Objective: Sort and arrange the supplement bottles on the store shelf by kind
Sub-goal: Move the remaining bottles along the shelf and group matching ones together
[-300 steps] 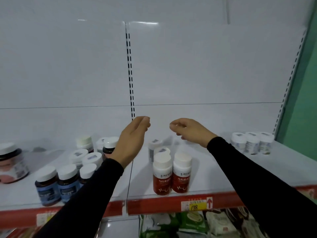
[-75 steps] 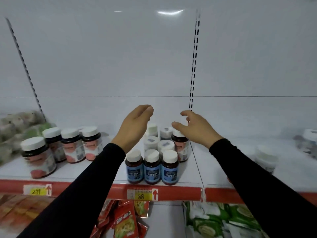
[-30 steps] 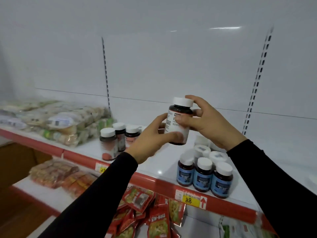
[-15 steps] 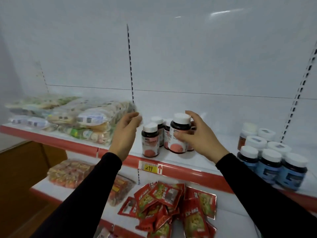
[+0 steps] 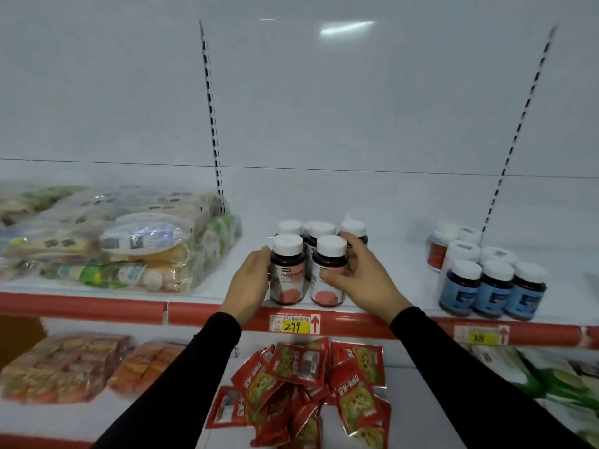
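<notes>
Comparing this moment with the view one second earlier, the pink-labelled bottle that both hands had held up in the air was found standing on the upper shelf (image 5: 389, 277), at the front right of the pink-labelled group (image 5: 306, 254). That front right bottle (image 5: 327, 273) stood upright, touching its front left neighbour (image 5: 287, 270), with four more white caps visible behind them. The right hand (image 5: 363, 277) had its thumb across the label and its fingers curled round the far side, gripping the front right bottle. The left hand (image 5: 251, 283) lay with fingers fairly straight, pressed flat against the left side of the front left bottle; it gripped nothing. Between half a second earlier and now, the left hand had come in from open air to this bracing position.

The blue-labelled bottles (image 5: 492, 290) stood well apart to the right, above their own price tag, with white-capped bottles (image 5: 463, 247) and one red-labelled bottle (image 5: 436, 254) behind them. The pink group sat directly above the 299 tag (image 5: 295, 326).

In my judgement, one stray bottle had been returned to its kind, and the hands were squaring the front row. The mixed cluster behind the blue bottles likely remained to be sorted.
</notes>
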Tool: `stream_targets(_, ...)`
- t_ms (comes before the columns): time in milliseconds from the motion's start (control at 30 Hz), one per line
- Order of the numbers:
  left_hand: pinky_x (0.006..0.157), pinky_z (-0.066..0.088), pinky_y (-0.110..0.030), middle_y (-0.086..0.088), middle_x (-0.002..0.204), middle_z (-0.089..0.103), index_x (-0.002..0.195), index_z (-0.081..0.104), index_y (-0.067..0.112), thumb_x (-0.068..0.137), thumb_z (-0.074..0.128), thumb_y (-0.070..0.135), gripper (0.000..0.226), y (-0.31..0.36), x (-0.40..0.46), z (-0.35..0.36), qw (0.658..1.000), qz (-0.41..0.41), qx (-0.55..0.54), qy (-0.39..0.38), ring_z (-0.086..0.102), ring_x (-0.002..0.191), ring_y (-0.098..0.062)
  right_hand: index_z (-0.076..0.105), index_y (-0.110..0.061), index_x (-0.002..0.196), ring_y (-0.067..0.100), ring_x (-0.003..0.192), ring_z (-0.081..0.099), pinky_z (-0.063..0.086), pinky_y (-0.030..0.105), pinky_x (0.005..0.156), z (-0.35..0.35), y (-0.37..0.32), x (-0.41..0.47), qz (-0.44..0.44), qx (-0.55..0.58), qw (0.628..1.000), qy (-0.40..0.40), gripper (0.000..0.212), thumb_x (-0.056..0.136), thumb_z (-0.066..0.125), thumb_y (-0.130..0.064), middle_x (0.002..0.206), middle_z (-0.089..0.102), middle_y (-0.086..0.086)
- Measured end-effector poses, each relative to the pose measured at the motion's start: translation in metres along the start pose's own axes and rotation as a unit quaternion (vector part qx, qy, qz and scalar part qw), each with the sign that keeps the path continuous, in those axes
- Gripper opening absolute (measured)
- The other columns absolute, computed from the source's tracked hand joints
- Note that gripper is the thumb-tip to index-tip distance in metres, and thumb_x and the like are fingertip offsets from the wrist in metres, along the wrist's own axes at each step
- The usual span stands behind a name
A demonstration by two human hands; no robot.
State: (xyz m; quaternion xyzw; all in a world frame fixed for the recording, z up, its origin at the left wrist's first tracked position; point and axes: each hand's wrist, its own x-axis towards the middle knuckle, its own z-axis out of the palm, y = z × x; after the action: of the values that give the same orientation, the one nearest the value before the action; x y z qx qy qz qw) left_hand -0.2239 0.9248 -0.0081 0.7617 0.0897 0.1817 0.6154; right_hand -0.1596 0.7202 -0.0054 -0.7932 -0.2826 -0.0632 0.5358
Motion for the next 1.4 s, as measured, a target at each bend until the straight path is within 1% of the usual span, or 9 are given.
stream_targets(133, 0.100, 0.046, -0.052, -0.005, 0.110, 0.066, 0.104, 0.060, 0.016, 0.095, 0.029, 0.051, 0.048, 0.000, -0.001, 0.004, 1.000, 0.002, 0.019, -0.007, 0.062, 0.106, -0.022, 0.041, -0.077, 0.106, -0.011, 0.106, 0.059, 0.045, 0.003, 0.078, 0.004, -0.003, -0.001, 0.009, 0.002, 1.000, -0.023, 0.073, 0.074, 0.080, -0.025, 0.111, 0.059, -0.042)
stream_targets(367, 0.100, 0.047, -0.053, -0.009, 0.113, 0.065, 0.111, 0.060, 0.013, 0.098, 0.028, 0.051, 0.051, -0.001, 0.006, 0.000, 0.999, -0.011, 0.043, -0.017, 0.061, 0.110, -0.029, 0.046, -0.054, 0.116, -0.012, 0.106, 0.059, 0.046, 0.003, 0.078, 0.005, -0.002, 0.001, 0.001, 0.013, 0.999, -0.035, 0.061, 0.074, 0.080, -0.025, 0.111, 0.062, -0.037)
stream_targets(500, 0.103, 0.043, -0.051, -0.005, 0.117, 0.062, 0.114, 0.057, 0.019, 0.098, 0.032, 0.052, 0.045, 0.018, 0.007, -0.007, 0.997, 0.041, 0.061, 0.033, 0.058, 0.111, -0.024, 0.046, -0.037, 0.129, 0.008, 0.117, 0.059, 0.051, 0.029, 0.095, -0.007, -0.008, 0.005, 0.004, 0.013, 1.000, -0.016, 0.060, 0.078, 0.078, -0.037, 0.120, 0.057, -0.021)
stream_targets(567, 0.103, 0.043, -0.051, 0.001, 0.111, 0.062, 0.110, 0.056, 0.022, 0.096, 0.033, 0.052, 0.040, 0.039, 0.008, -0.010, 0.992, 0.094, 0.053, 0.063, 0.058, 0.110, -0.023, 0.045, -0.029, 0.137, 0.012, 0.115, 0.059, 0.053, 0.036, 0.094, -0.021, -0.016, 0.008, 0.008, -0.001, 1.000, 0.030, 0.064, 0.081, 0.072, -0.044, 0.122, 0.055, -0.011)
stream_targets(733, 0.103, 0.044, -0.040, 0.011, 0.110, 0.065, 0.097, 0.060, 0.036, 0.093, 0.040, 0.049, 0.024, 0.094, 0.006, 0.012, 0.982, 0.182, -0.026, 0.038, 0.059, 0.110, -0.010, 0.049, -0.033, 0.133, -0.002, 0.106, 0.060, 0.044, 0.007, 0.070, -0.068, -0.048, 0.006, -0.019, -0.013, 0.994, 0.108, 0.050, 0.087, 0.066, -0.047, 0.120, 0.056, -0.014)
stream_targets(800, 0.102, 0.045, -0.037, 0.010, 0.108, 0.066, 0.096, 0.062, 0.037, 0.093, 0.041, 0.050, 0.024, 0.108, 0.004, 0.030, 0.978, 0.202, -0.047, 0.006, 0.060, 0.108, -0.008, 0.051, -0.035, 0.129, -0.006, 0.102, 0.060, 0.042, 0.003, 0.064, -0.085, -0.060, 0.001, -0.028, -0.021, 0.990, 0.139, 0.045, 0.088, 0.065, -0.046, 0.118, 0.057, -0.016)
stream_targets(900, 0.101, 0.046, -0.034, 0.009, 0.107, 0.067, 0.097, 0.064, 0.037, 0.094, 0.043, 0.047, 0.023, 0.118, 0.002, 0.059, 0.972, 0.220, -0.073, -0.049, 0.060, 0.107, -0.010, 0.053, -0.035, 0.128, -0.011, 0.094, 0.060, 0.041, 0.003, 0.058, -0.110, -0.072, -0.010, -0.030, -0.035, 0.982, 0.183, 0.043, 0.089, 0.064, -0.047, 0.116, 0.058, -0.017)
stream_targets(1067, 0.105, 0.042, -0.034, 0.017, 0.116, 0.065, 0.110, 0.062, 0.037, 0.099, 0.042, 0.045, 0.024, 0.126, -0.002, 0.107, 0.964, 0.222, -0.091, -0.117, 0.057, 0.115, -0.005, 0.054, -0.038, 0.125, 0.000, 0.096, 0.063, 0.042, 0.005, 0.057, -0.153, -0.072, -0.035, -0.012, -0.063, 0.972, 0.226, 0.037, 0.090, 0.062, -0.047, 0.117, 0.061, -0.014)
stream_targets(1400, 0.103, 0.044, -0.033, 0.019, 0.120, 0.062, 0.127, 0.058, 0.034, 0.089, 0.038, 0.061, 0.051, 0.134, -0.001, 0.210, 0.964, 0.209, -0.027, -0.161, 0.058, 0.109, 0.002, 0.057, -0.032, 0.122, 0.006, 0.094, 0.064, 0.047, 0.011, 0.063, -0.259, -0.016, -0.048, 0.017, -0.090, 0.964, 0.249, 0.037, 0.089, 0.061, -0.049, 0.109, 0.062, -0.015)
